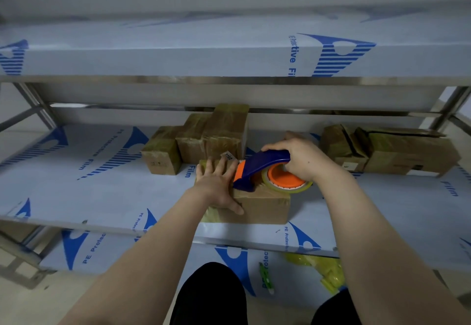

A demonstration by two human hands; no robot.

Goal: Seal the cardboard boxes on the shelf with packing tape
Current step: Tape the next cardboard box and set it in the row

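The left hand (219, 183) lay spread flat on the cardboard box (260, 205) at the shelf's (76, 197) front edge, while the right hand (300, 156) gripped the blue tape dispenser (257, 169) resting on top.

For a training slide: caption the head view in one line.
Left hand steadies a cardboard box; right hand holds a tape dispenser on top.

Crumpled yellow plastic (328, 273) lies near a slim green-and-white tool (266, 277), both on blue-printed protective film (76, 248).
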